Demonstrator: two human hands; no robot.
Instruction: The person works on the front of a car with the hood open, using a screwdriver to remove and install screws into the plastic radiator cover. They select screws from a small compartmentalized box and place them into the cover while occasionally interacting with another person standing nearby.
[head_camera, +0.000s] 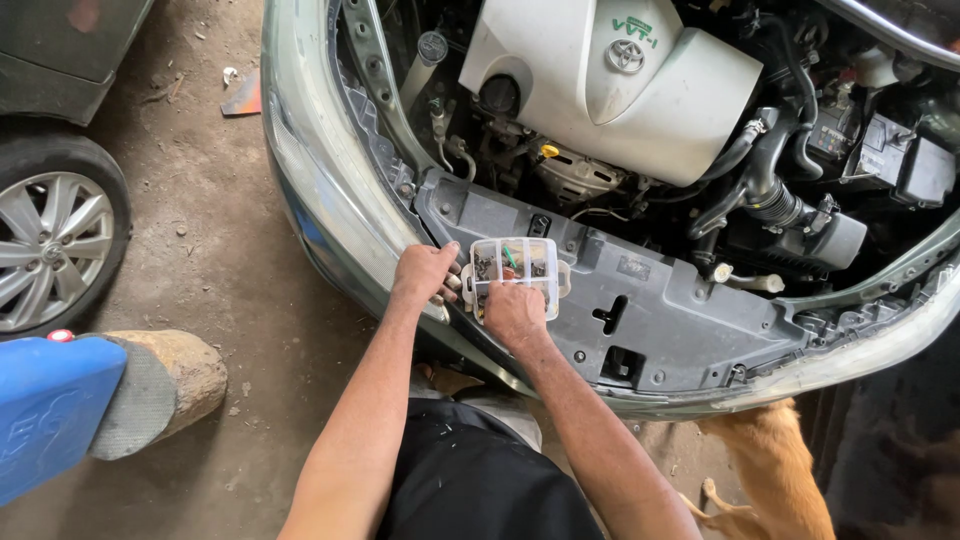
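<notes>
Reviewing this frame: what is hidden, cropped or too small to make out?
Head view only:
- Contents of the clear compartment box: small dark parts, too small to identify.
- Right hand fingertips: hidden inside the box.
- Left hand fingers: curled over the box's edge, grip unclear.
- Tan dog: head cut off by the bottom edge.
- Neighbouring car's wheel: cropped at left.

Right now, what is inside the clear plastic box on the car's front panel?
The clear plastic box holds small dark fasteners and something green. The right hand covers its near compartments.
</notes>
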